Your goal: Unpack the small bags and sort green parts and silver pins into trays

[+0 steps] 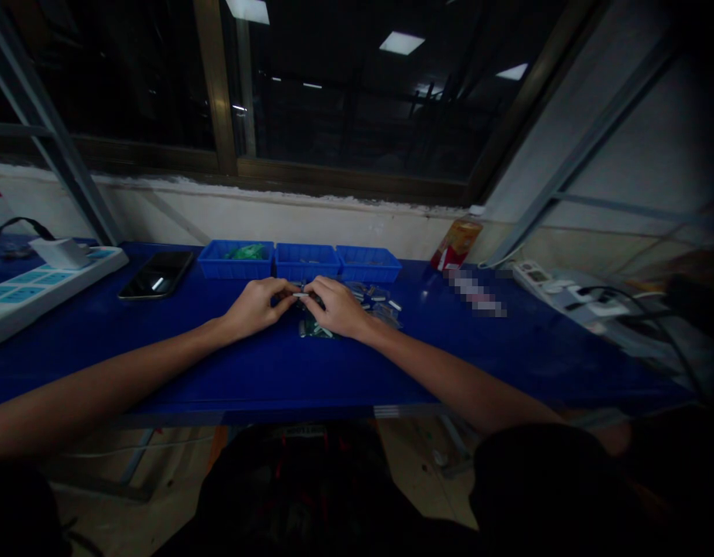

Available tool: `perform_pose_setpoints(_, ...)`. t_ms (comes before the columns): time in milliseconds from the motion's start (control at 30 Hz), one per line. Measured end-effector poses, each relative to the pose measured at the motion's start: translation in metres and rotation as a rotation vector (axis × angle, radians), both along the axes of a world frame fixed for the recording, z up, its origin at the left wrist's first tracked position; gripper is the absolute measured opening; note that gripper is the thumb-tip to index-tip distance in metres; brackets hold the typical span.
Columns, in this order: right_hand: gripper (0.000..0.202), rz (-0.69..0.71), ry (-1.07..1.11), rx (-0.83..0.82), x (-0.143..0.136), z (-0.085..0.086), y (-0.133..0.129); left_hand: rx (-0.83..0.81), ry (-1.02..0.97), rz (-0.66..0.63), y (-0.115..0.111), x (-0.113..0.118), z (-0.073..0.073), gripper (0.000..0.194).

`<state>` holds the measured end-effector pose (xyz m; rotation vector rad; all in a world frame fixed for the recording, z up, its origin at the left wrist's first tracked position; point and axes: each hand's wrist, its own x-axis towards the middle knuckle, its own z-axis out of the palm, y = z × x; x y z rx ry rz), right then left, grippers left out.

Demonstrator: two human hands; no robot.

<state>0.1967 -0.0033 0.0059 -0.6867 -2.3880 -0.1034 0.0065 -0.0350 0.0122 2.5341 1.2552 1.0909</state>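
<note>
Fingers of the left hand (255, 304), nearly closed, pinch the nine-o'clock end of a small pale piece (300, 295); its long axis runs roughly nine to three; the right hand (336, 308), equally near, pinches from three o'clock.

Table (234, 379): glossy blue top.
Left: white power strip (52, 286), dark phone (158, 276).
Back: three blue bins (306, 271), bottle (458, 244).
Middle: small pieces (317, 329), possibly connectors.
Right: second strip (565, 294), plugged.

Three bins (307, 270). Left of the bins: one phone (158, 275) and one power strip (49, 284). Right of them: one bottle (458, 244) and another power strip (605, 309). In front: two hands (255, 308).
</note>
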Motion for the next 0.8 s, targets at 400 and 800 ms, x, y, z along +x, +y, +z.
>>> perform_pose_setpoints(400, 0.014, -0.047, -0.119, 0.081, -0.0009, 0.0017, -0.0041, 0.078, 0.076, 0.009, 0.0014, 0.0001, -0.005, 0.018)
perform_pose_setpoints(800, 0.026, -0.105, -0.091, 0.074, -0.002, 0.0026, -0.0042, 0.236, 0.124, -0.02, 0.0057, -0.003, -0.0059, 0.023)
